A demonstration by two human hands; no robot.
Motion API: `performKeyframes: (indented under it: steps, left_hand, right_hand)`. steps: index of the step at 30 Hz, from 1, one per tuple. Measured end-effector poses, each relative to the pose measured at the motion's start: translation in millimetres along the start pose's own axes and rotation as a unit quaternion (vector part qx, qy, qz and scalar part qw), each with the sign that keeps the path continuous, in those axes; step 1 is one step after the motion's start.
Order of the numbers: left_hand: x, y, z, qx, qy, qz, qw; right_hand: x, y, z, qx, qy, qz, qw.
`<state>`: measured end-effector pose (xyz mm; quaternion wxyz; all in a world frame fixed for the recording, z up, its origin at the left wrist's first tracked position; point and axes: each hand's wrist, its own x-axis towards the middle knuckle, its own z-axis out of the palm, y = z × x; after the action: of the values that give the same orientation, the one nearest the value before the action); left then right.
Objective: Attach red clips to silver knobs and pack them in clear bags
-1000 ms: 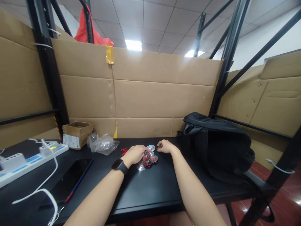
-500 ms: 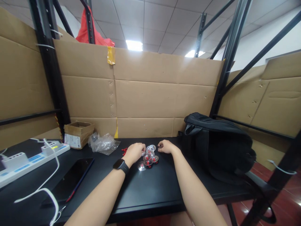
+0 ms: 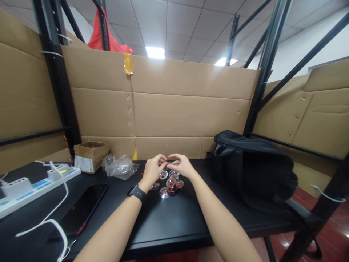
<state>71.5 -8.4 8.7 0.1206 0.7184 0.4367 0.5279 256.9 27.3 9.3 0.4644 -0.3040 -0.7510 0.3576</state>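
Several small shiny metal discs with red centres (image 3: 171,182) lie in a loose pile on the black table (image 3: 174,222). Just behind the pile, my left hand (image 3: 154,169), with a black watch on its wrist, is pinched on a small red thing, too small to make out. Facing it from the right, my right hand (image 3: 181,165) has its fingertips nearly touching the left ones, curled round something I cannot make out. One disc (image 3: 163,174) shows just below the fingertips, and another (image 3: 155,186) lies by the left wrist.
At the left are a white power strip (image 3: 40,185) with cables, a dark phone (image 3: 84,207), an open cardboard box (image 3: 91,156) and a clear plastic bag (image 3: 120,166). A black backpack (image 3: 253,171) stands at the right, before cardboard walls (image 3: 169,112).
My right hand has moved left over the back of the pile and met my left hand, which has lifted slightly. Discs by the left hand now show.
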Motion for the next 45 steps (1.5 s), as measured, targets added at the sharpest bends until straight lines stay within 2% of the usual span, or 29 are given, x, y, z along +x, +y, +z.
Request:
performKeyframes:
  steps: [3,6,10,12,15,17,22,28,33,38,41,45]
  left_hand:
    - [-0.6,3.4,2.5,-0.044,0.014,0.005,0.999]
    - [0.4,4.4,4.3,-0.096,0.028,-0.01,0.995]
    - [4.6,-0.8,5.6,-0.192,0.134,-0.073,0.97]
    - [6.3,-3.4,7.1,-0.222,0.108,-0.099,0.964]
    - [6.8,-3.4,12.0,-0.251,0.009,-0.087,0.964]
    - [6.3,-1.5,15.4,-0.256,-0.001,-0.067,0.964]
    - [5.1,-0.3,16.4,-0.245,0.016,-0.055,0.968]
    - [5.4,-6.6,15.7,-0.223,0.006,-0.056,0.973]
    - [5.2,-10.2,12.8,-0.197,0.029,-0.067,0.978]
    - [4.4,-13.7,7.3,-0.144,0.036,-0.049,0.988]
    - [4.6,-13.6,6.1,-0.16,0.032,-0.042,0.986]
    - [4.9,-10.9,4.0,-0.159,0.017,-0.049,0.986]
  right_hand:
    - [-1.1,-3.1,10.1,0.016,0.001,-0.011,1.0]
    - [-1.0,-6.0,11.2,0.054,0.008,0.011,0.998]
    - [0.7,-12.2,12.9,0.17,0.098,0.017,0.98]
    - [1.1,-15.6,15.5,0.241,0.136,0.009,0.961]
    - [1.0,-18.2,19.5,0.293,0.134,0.013,0.947]
    - [1.0,-17.7,21.1,0.282,0.128,0.018,0.951]
    - [1.1,-14.1,21.1,0.215,0.127,0.007,0.968]
    - [-0.7,-17.5,20.2,0.158,0.065,-0.018,0.985]
    - [-2.2,-20.1,21.7,0.118,0.036,-0.056,0.991]
    - [-2.7,-16.7,21.7,0.123,-0.002,-0.028,0.992]
    - [-3.2,-16.5,20.3,0.113,-0.034,-0.043,0.992]
    - [-4.1,-19.4,20.4,0.094,-0.02,-0.066,0.993]
